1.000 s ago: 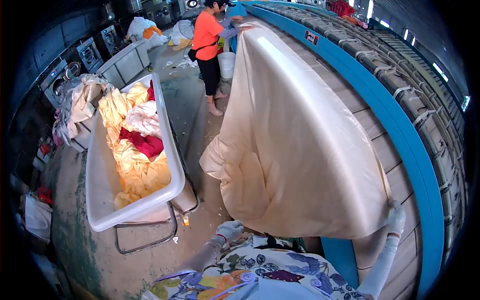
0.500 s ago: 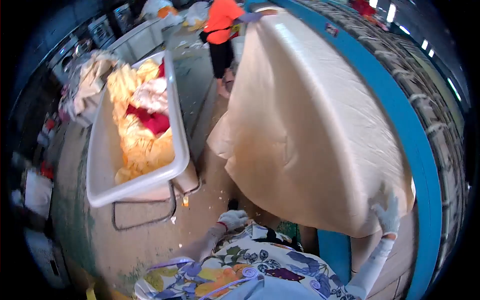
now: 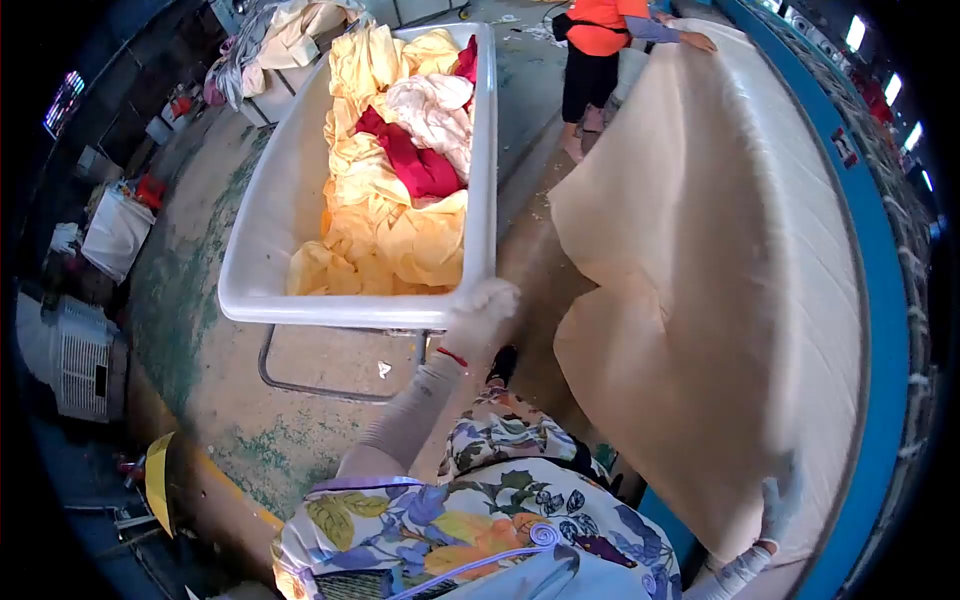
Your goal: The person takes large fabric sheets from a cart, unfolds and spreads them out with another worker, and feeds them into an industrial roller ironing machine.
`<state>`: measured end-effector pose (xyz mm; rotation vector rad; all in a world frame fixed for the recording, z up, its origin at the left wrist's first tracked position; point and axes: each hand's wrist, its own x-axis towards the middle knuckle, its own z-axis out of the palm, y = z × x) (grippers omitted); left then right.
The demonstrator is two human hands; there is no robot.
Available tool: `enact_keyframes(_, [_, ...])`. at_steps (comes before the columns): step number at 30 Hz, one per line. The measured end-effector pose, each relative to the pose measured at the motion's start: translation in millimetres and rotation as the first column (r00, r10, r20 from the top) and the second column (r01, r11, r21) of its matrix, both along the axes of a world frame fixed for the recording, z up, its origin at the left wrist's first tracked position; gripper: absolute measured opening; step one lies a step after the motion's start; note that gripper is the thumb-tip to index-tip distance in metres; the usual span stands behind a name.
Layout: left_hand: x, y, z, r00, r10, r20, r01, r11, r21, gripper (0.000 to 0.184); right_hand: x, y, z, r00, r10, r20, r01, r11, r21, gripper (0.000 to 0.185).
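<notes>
A large beige cloth (image 3: 700,270) lies partly over the flat bed of the blue-edged machine, and its near side hangs down in folds. My gloved right hand (image 3: 780,505) rests at the cloth's near end, blurred, its grip unclear. My gloved left hand (image 3: 487,305) is at the near right corner of the white cart (image 3: 350,310), smeared by motion. Yellow, pale pink and dark red cloths (image 3: 420,165) lie in the cart. At the far end, a co-worker in an orange shirt (image 3: 598,28) has a hand on the beige cloth.
The blue machine edge (image 3: 870,280) curves along the right. Behind the cart is a pile of grey and beige cloths (image 3: 295,35). A metal frame (image 3: 330,385) juts from the cart's base. At left stand a white slatted box (image 3: 85,360) and a yellow object (image 3: 158,485).
The view has turned left and down. My left hand has moved from near my body to the cart's corner. More of the beige cloth now lies over the machine bed.
</notes>
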<state>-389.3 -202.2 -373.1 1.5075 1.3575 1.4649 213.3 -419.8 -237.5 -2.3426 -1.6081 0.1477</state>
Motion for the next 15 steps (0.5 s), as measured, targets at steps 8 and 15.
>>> enact_keyframes(8, [-182.3, 127.5, -44.3, 0.810, 0.413, 0.416, 0.010, 0.700, -0.714, 0.041, 19.2, 77.4, 6.1, 0.859, -0.397, -0.323, 0.432, 0.901, 0.040, 0.062])
enact_keyframes(15, [-270.8, 270.8, -178.4, 0.790, 0.590, -0.164, -0.443, 0.365, -0.819, 0.070, -232.0, 233.3, -4.3, 0.898, -0.074, -0.433, -0.070, 0.948, -0.309, 0.043])
